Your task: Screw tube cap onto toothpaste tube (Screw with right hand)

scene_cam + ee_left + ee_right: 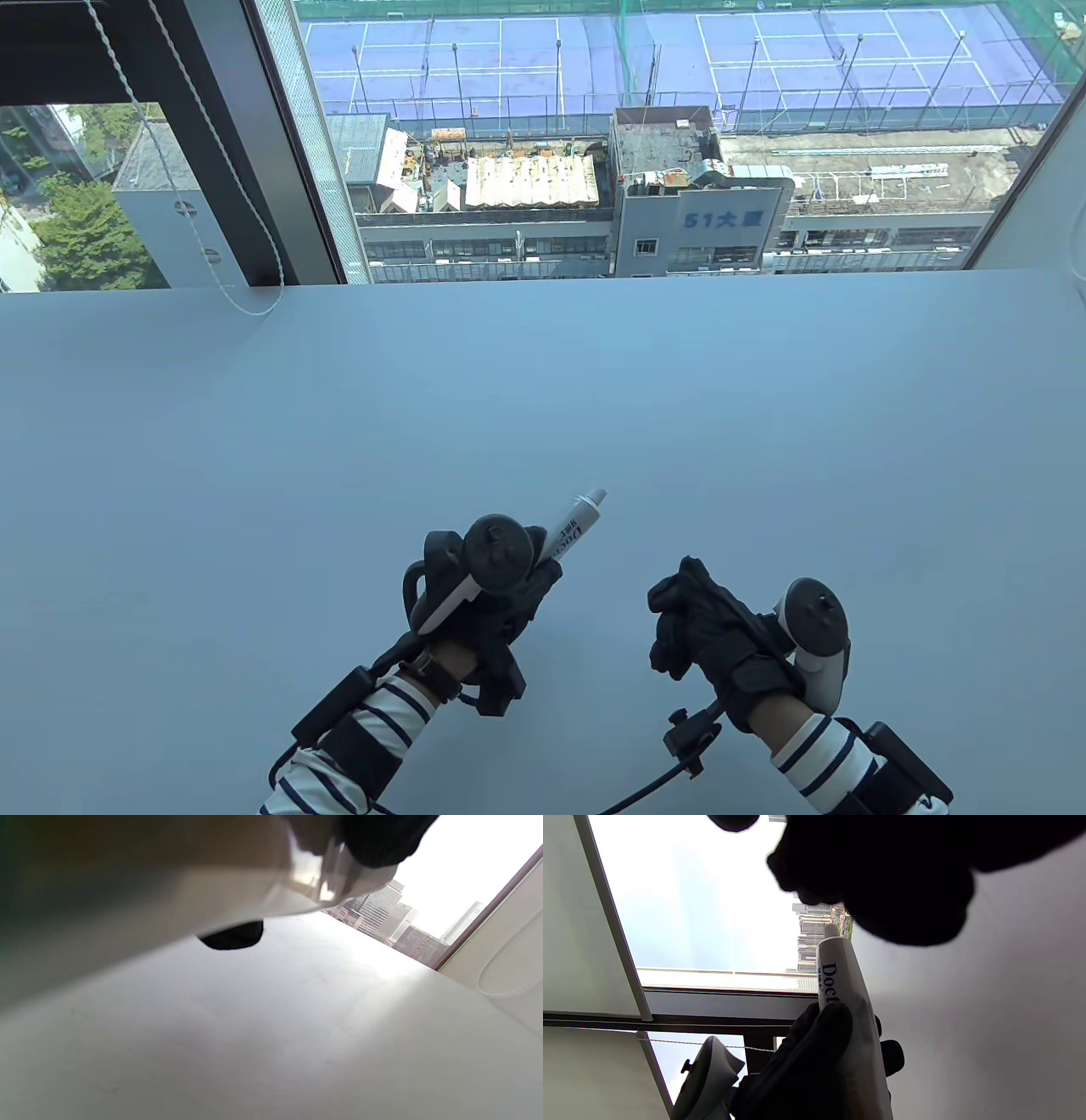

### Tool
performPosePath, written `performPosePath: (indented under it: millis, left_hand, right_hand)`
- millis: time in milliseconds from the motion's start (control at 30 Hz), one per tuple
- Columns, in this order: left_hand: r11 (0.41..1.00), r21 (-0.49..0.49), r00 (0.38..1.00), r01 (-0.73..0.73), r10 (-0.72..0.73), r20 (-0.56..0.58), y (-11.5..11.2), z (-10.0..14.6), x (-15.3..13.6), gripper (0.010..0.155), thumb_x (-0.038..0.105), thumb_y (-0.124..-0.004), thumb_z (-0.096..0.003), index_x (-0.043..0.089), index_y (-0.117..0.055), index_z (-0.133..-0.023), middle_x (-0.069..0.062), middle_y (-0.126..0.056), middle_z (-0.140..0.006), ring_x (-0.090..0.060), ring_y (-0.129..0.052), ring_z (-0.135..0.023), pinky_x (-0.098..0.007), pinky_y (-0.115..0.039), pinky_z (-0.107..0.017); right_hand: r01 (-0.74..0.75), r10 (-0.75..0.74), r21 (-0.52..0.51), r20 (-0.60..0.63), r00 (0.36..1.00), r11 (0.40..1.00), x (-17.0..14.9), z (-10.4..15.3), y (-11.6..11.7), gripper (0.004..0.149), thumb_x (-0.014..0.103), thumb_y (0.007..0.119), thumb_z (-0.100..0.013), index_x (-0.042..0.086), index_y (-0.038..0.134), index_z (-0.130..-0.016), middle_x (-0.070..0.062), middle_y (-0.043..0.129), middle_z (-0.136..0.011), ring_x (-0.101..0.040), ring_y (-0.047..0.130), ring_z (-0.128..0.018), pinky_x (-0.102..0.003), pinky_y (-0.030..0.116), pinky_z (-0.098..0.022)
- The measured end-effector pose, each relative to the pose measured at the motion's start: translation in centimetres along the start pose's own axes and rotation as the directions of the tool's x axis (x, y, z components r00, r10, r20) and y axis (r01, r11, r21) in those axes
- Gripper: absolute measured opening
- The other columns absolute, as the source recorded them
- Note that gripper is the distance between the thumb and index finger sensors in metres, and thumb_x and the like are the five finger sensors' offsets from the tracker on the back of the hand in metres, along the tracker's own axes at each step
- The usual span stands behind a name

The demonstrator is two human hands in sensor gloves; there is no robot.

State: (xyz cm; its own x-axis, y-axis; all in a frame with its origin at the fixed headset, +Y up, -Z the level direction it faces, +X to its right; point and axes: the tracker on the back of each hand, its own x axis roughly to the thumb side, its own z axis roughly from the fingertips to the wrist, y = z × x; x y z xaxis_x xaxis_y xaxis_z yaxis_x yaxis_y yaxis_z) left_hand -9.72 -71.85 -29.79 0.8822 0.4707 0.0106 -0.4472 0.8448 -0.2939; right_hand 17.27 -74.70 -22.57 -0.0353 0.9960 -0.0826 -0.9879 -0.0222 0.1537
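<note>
Gripping toothpaste tube (570, 526), left hand (492, 586) wraps it; right hand (704, 628) curled, contents unclear.

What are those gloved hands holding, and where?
The left hand grips the toothpaste tube around its body. The right hand is curled closed; whether it holds anything cannot be told.

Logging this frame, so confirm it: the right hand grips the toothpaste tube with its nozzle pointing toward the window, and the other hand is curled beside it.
Wrong hand. The left hand grips the toothpaste tube, nozzle pointing toward the window; the right hand is the one curled beside it, apart from the tube. The table view shows this, and the right wrist view shows the left glove wrapped round the tube.
</note>
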Motion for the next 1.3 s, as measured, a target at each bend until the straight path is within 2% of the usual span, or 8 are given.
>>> performPosePath:
  millis: [133,300,500,567,900,1033,1167,1300]
  left_hand:
    - [0.988,-0.013,0.973,0.154,-0.154,-0.172,-0.9,-3.1,1.7,0.049,0.048,-0.066,-0.0559,0.014,-0.065,-0.092,-0.019,-0.078,-0.085,-0.039,-0.089,-0.065,-0.043,-0.081,-0.044]
    - [0.965,-0.043,0.927,0.259,-0.260,-0.270,-2.9,-5.6,4.2,0.049,0.047,-0.066,-0.0564,0.011,-0.067,-0.091,-0.019,-0.080,-0.081,-0.038,-0.089,-0.062,-0.042,-0.081,-0.042]
    - [0.946,-0.064,0.896,0.316,-0.320,-0.307,-4.6,-6.6,6.2,0.049,0.047,-0.065,-0.0568,0.010,-0.068,-0.090,-0.020,-0.082,-0.080,-0.038,-0.090,-0.061,-0.042,-0.082,-0.040]
    - [0.926,-0.118,0.867,0.360,-0.378,-0.324,-5.1,-7.0,6.5,0.050,0.047,-0.063,-0.0571,0.010,-0.069,-0.089,-0.019,-0.085,-0.077,-0.034,-0.094,-0.057,-0.039,-0.085,-0.036]
    - [0.851,-0.261,0.768,0.456,-0.525,-0.367,-4.6,-7.8,6.3,0.055,0.048,-0.059,-0.0551,0.005,-0.077,-0.085,-0.016,-0.092,-0.068,-0.025,-0.101,-0.043,-0.037,-0.086,-0.029]
    - [0.851,-0.252,0.771,0.461,-0.525,-0.361,-4.6,-7.6,5.8,0.054,0.048,-0.059,-0.0543,0.006,-0.078,-0.083,-0.015,-0.093,-0.066,-0.024,-0.101,-0.041,-0.037,-0.085,-0.028]
    - [0.812,-0.249,0.733,0.527,-0.583,-0.350,-4.7,-7.5,5.5,0.053,0.049,-0.058,-0.0530,0.009,-0.080,-0.079,-0.012,-0.094,-0.062,-0.022,-0.102,-0.038,-0.036,-0.085,-0.027]
    - [0.815,-0.231,0.739,0.532,-0.580,-0.343,-4.8,-7.3,5.4,0.053,0.049,-0.058,-0.0526,0.009,-0.081,-0.079,-0.011,-0.094,-0.061,-0.022,-0.101,-0.037,-0.036,-0.085,-0.026]
  right_hand:
    - [-0.032,0.032,-0.010,-0.005,0.999,0.999,0.0,-0.1,-0.6,0.058,0.038,0.044,-0.069,-0.011,0.074,-0.077,-0.009,0.089,-0.039,-0.030,0.093,-0.031,-0.050,0.078,-0.021]
    - [-0.057,0.057,-0.013,-0.010,0.998,0.998,0.1,-0.1,-0.8,0.059,0.038,0.045,-0.069,-0.012,0.074,-0.077,-0.009,0.090,-0.039,-0.030,0.093,-0.031,-0.051,0.077,-0.021]
    - [-0.083,0.083,-0.014,-0.007,0.997,0.996,0.1,-0.1,-1.0,0.059,0.038,0.045,-0.069,-0.012,0.075,-0.077,-0.010,0.090,-0.039,-0.031,0.093,-0.031,-0.051,0.077,-0.021]
    - [-0.084,0.084,-0.013,-0.010,0.996,0.996,0.1,-0.1,-1.1,0.059,0.038,0.045,-0.069,-0.012,0.075,-0.077,-0.010,0.090,-0.039,-0.031,0.093,-0.031,-0.051,0.077,-0.021]
    - [-0.082,0.081,-0.009,-0.031,0.996,0.997,-0.2,-0.1,-1.1,0.059,0.038,0.045,-0.069,-0.012,0.075,-0.077,-0.010,0.090,-0.039,-0.031,0.093,-0.031,-0.051,0.077,-0.021]
    - [-0.088,0.087,-0.005,-0.035,0.996,0.996,-0.3,-0.2,-1.1,0.059,0.038,0.045,-0.069,-0.012,0.075,-0.077,-0.010,0.090,-0.039,-0.031,0.093,-0.031,-0.051,0.077,-0.021]
    - [-0.089,0.089,-0.004,-0.041,0.995,0.996,-0.3,-0.1,-1.0,0.059,0.038,0.045,-0.068,-0.012,0.075,-0.077,-0.010,0.090,-0.039,-0.031,0.093,-0.031,-0.051,0.077,-0.021]
    - [-0.094,0.094,0.000,-0.048,0.994,0.996,-0.5,-0.1,-0.9,0.059,0.038,0.045,-0.068,-0.012,0.075,-0.077,-0.010,0.090,-0.039,-0.031,0.093,-0.031,-0.052,0.077,-0.021]
